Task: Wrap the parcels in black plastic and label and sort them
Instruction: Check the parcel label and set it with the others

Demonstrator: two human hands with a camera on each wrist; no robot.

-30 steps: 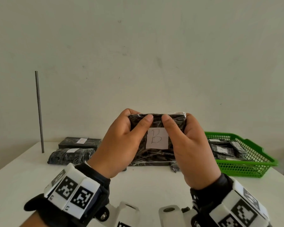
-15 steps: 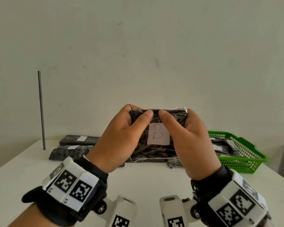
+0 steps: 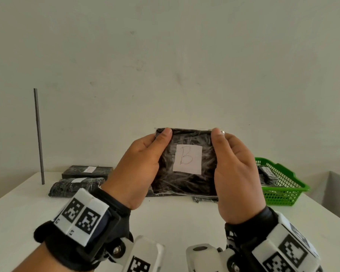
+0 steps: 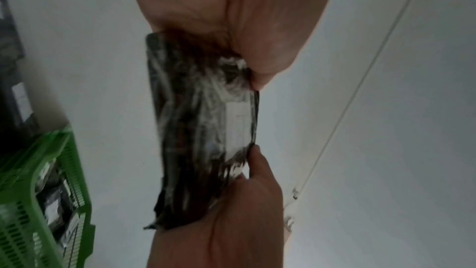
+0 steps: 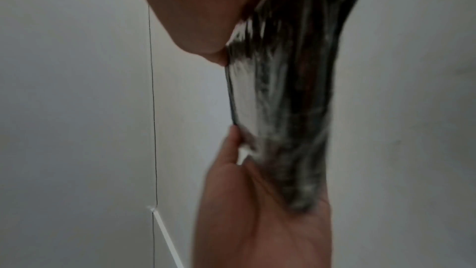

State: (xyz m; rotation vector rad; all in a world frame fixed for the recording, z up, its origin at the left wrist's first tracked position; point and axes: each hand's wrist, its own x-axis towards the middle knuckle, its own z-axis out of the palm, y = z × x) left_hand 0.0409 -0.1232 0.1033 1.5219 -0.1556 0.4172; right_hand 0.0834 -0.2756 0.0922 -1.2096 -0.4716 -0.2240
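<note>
I hold a black-wrapped parcel [image 3: 185,183] upright above the table, its white label [image 3: 187,161] marked "B" facing me. My left hand [image 3: 139,169] grips its left edge, thumb on the front near the top. My right hand [image 3: 234,173] grips the right edge the same way. The fingers behind the parcel are hidden in the head view. In the left wrist view the parcel [image 4: 201,129] appears edge-on between both hands, and in the right wrist view the parcel [image 5: 283,99] is blurred.
Two labelled black parcels [image 3: 86,172] [image 3: 75,186] lie at the back left of the white table [image 3: 175,216]. A green basket [image 3: 283,185] with wrapped parcels stands at the right. A thin dark rod [image 3: 38,134] rises at the left. Black plastic [image 3: 202,198] lies under the held parcel.
Both thumbs have slid outward from over the label to the parcel's top corners, uncovering the "B". The parcel now faces me more fully and is held a little higher.
</note>
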